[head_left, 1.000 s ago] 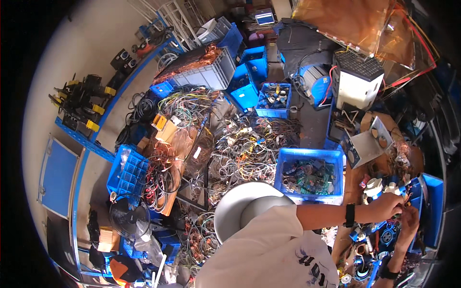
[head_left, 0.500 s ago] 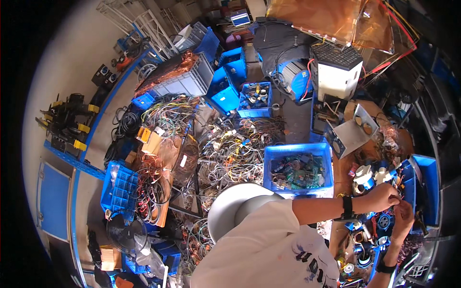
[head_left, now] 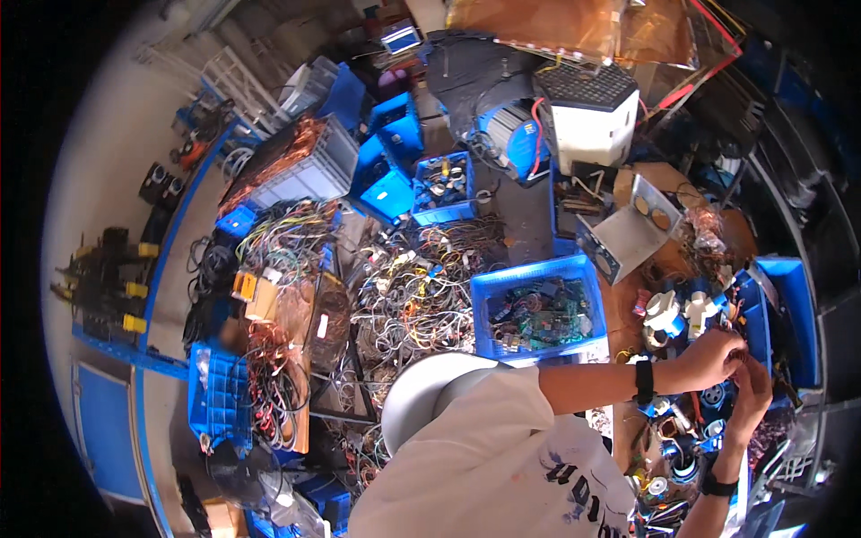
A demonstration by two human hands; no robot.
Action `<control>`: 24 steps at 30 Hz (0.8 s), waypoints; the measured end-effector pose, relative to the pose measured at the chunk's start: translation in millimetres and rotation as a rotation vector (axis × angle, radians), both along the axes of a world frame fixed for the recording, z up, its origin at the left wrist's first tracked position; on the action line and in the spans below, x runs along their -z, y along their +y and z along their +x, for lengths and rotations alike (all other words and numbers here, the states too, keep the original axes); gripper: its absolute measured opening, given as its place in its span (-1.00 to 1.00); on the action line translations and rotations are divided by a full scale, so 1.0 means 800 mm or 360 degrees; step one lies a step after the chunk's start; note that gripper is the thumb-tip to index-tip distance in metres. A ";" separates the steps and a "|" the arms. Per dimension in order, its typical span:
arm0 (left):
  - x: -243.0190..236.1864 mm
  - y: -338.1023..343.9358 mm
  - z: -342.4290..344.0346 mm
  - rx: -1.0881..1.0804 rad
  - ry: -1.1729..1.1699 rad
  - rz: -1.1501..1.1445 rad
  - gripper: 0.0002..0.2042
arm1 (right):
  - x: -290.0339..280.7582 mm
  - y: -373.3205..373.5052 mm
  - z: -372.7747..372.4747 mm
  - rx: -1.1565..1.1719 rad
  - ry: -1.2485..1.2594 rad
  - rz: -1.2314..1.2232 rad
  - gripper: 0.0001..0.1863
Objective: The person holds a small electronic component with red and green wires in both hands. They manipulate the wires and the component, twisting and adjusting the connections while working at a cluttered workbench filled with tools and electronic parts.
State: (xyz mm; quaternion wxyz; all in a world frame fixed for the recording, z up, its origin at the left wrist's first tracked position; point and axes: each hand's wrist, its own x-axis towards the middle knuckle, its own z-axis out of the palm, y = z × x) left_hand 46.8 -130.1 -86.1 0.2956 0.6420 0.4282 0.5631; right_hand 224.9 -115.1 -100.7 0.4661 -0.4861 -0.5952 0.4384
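Note:
My left hand (head_left: 706, 362) reaches across to the right side over a bench of mixed parts. Just beside it, my right hand (head_left: 752, 399) comes up from below, and the fingertips of the two meet. Both hands are closed in a pinch. Whatever lies between the fingers is too small to make out. Under and around them are white and blue plastic fittings (head_left: 665, 314), a blue round part (head_left: 713, 395) and loose wires. Close to the right hand's far side stands a blue bin (head_left: 791, 285).
A blue crate (head_left: 587, 339) of green circuit boards stands left of the hands. Heaped cables (head_left: 408, 300) cover the middle floor. An open metal housing (head_left: 639, 235) lies beyond the fittings. Further back are a white cabinet (head_left: 587, 134), a blue motor-like drum (head_left: 516, 139) and blue bins (head_left: 384, 184).
The view has shifted and turned a little, so the surroundings sit further left. Both hands stay pinched together over the bench, with little change between them.

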 end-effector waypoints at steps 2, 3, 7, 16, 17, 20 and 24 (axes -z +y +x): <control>0.003 0.013 0.000 0.0067 0.0066 0.0023 -0.83 | 0.000 0.006 0.004 0.0084 -0.0043 0.0078 -0.75; -0.002 0.018 0.000 0.0096 0.0029 0.0041 -0.83 | -0.001 0.007 0.004 0.0149 -0.0025 0.0072 -0.79; -0.004 0.037 0.000 0.0138 0.0071 0.0144 -0.84 | -0.027 0.012 -0.006 0.0183 0.0041 0.0003 -0.88; -0.008 0.092 -0.018 0.0864 0.0549 0.0384 -0.74 | -0.063 0.010 0.023 0.0010 -0.0087 -0.0487 -0.80; -0.011 0.097 -0.021 0.0929 0.0551 0.0433 -0.75 | -0.075 0.003 0.018 0.0057 -0.0207 -0.0500 -0.80; -0.009 0.112 -0.017 0.1121 0.0571 0.0487 -0.74 | -0.068 -0.011 0.009 0.0284 -0.0324 -0.0446 -0.81; -0.016 0.123 -0.014 0.1359 0.0457 0.0408 -0.70 | -0.072 -0.026 -0.001 0.0496 -0.0288 -0.0372 -0.74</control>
